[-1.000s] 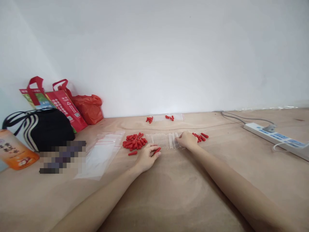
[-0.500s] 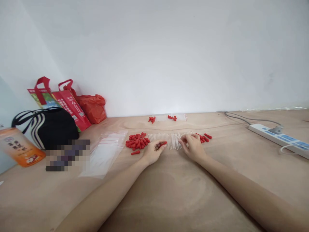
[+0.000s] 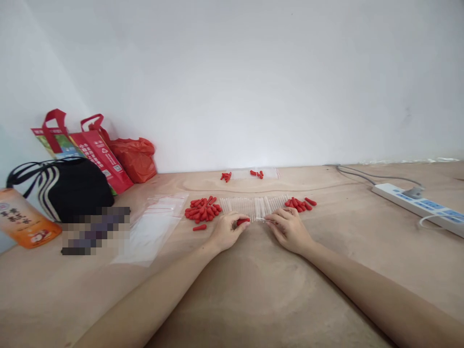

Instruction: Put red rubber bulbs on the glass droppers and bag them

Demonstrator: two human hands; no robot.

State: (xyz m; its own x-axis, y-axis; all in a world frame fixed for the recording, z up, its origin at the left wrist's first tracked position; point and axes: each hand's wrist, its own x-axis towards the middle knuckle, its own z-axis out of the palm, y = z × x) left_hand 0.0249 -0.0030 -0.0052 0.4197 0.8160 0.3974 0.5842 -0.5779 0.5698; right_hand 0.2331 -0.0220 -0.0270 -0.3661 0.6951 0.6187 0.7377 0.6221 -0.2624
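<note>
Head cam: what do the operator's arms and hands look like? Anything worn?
Two bare human forearms, left and right, both tapering toward the wrist. No sleeves, watch, bracelet, cables or markings visible. Left hand and right hand are ungloved; no rings seen, though some fingers are partly hidden.

Matt, rubbery-looking red bulbs [image 3: 203, 210] beside clear, shiny tubes [image 3: 260, 208] on a wood-grained table [image 3: 253, 290].
Tabletop smooth, faintly satin; clear plastic bags [image 3: 150, 233], glossy; drawstring bag [image 3: 87, 188] like soft, matt black cloth; red carrier [image 3: 135, 158] like thin, crinkled plastic; power strip [image 3: 400, 197] in smooth white plastic.
</note>
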